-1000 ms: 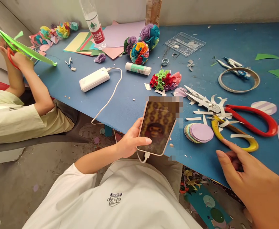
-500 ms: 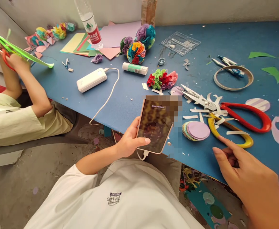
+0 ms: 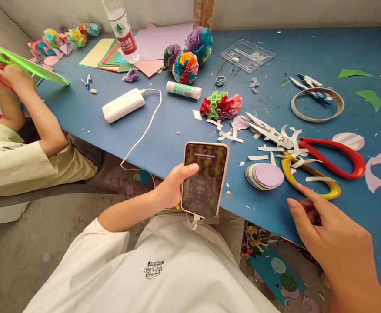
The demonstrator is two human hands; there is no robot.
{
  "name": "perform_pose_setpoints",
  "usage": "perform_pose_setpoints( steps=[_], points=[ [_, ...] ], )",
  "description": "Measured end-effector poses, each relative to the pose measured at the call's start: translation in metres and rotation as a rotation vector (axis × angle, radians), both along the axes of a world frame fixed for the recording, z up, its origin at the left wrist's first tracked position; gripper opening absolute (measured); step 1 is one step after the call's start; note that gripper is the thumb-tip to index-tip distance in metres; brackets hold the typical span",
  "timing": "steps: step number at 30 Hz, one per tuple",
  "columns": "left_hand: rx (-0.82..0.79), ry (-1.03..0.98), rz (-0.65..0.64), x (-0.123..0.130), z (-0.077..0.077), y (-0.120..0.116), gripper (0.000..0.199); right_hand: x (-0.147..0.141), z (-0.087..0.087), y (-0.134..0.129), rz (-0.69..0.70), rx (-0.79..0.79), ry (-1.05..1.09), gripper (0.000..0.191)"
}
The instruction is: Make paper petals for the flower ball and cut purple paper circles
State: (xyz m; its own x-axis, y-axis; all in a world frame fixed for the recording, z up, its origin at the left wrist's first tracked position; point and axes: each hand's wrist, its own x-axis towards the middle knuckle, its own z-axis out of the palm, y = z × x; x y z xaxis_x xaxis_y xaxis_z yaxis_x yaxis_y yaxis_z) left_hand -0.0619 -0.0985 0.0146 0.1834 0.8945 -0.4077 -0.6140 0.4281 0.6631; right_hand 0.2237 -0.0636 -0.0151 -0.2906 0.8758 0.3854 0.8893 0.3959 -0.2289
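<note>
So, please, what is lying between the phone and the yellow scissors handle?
In the head view, a stack of round papers, lilac on top, lies between the phone and the yellow handle.

At right of frame, I'm seeing scissors (image 3: 280, 138) lying beside stacked discs (image 3: 269, 175); upper left, a power bank (image 3: 123, 105) is lying left of a glue stick (image 3: 184, 90).

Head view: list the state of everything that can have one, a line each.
Phone: screen lit, cable plugged in, held in the left hand.
Large scissors: blades slightly open, right hand at the yellow handle.
Power bank: lying flat, cable plugged in.
Bottle: upright, top out of view.
Glue stick: on its side.
Paper circles: stacked.
Ring: lying flat.
</note>
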Motion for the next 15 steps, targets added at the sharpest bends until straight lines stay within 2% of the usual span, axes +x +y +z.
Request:
perform_pose_setpoints(
  steps=[3,9,15],
  points=[
    [-0.070,-0.034,-0.053,-0.0004,0.0002,0.0048,0.065,-0.0002,-0.0014,0.0008,0.005,0.006,-0.003,0.054],
    [-0.157,0.002,-0.031,0.0029,0.0045,0.0093,0.057,-0.0032,0.0010,0.0000,0.026,0.027,-0.021,0.052],
    [0.008,-0.074,-0.047,0.0018,0.0097,0.0079,0.076,-0.0034,0.0027,-0.0015,0.004,-0.017,-0.023,0.053]
  ],
)
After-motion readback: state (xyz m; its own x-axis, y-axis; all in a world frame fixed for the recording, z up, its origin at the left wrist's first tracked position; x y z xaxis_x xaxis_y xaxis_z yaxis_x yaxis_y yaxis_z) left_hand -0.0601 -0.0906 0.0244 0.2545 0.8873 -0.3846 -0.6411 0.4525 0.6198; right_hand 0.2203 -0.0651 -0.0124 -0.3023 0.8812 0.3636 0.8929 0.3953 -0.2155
